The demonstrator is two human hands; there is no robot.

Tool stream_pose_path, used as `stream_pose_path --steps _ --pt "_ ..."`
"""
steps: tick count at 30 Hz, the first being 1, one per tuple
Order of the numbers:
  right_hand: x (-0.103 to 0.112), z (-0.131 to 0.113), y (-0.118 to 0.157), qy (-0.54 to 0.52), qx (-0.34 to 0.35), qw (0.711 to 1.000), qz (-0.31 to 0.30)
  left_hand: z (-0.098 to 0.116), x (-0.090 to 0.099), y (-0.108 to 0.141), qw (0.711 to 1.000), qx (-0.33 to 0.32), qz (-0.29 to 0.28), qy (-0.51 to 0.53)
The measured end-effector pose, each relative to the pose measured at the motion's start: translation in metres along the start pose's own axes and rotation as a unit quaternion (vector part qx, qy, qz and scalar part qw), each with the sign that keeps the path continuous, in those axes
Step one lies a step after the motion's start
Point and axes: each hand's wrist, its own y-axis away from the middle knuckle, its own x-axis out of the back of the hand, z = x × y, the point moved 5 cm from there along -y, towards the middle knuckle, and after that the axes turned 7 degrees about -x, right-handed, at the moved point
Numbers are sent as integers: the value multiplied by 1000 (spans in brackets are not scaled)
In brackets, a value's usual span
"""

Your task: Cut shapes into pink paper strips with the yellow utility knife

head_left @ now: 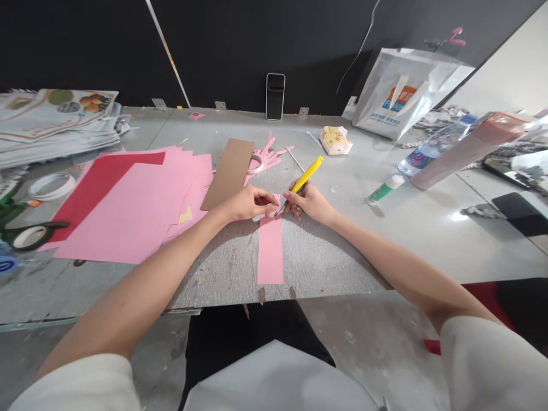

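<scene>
A pink paper strip (269, 257) lies lengthwise on the table in front of me. My right hand (311, 201) grips a yellow utility knife (309, 173), tilted with its lower end down at the strip's right edge. At the strip's upper part, my left hand (250, 204) has its thumb and fingers brought together over the paper. Something small and whitish shows by those fingertips, too small to name. A brown cardboard piece (229, 171) rests just beyond my left hand. Behind it are a tape roll (256, 164) and fringed pink paper (270, 155).
Pink sheets (128, 211) with a red one (115, 188) cover the left side, beside scissors (55, 227) and a tape roll (52, 186). A glue stick (386, 188), bottle (434, 147), tissue pack (335, 140) and bag (402, 94) stand right. A phone (275, 96) leans at the back.
</scene>
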Motion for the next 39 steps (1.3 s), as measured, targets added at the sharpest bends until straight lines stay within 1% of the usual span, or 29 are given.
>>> stream_pose_path --steps 4,7,19,24,30,35,39 --pt "-2 -3 -2 9 1 1000 -27 -3 0 0 1000 -12 -7 4" --pt "-2 -4 -2 10 -1 999 -37 -2 0 0 1000 -7 -7 2" --pt "2 7 -7 -26 -23 998 -45 -1 0 1 1000 -1 -6 6" --pt "5 10 -9 -38 -28 998 -37 -4 0 0 1000 2 -2 9" --pt "6 9 -9 -44 -37 998 -27 -7 3 -1 999 -17 22 -27" --pt "6 10 -8 -58 -30 998 -22 -6 3 -1 999 -17 16 -28" --pt "12 16 -8 -104 -22 994 17 0 2 2 998 -23 23 -46"
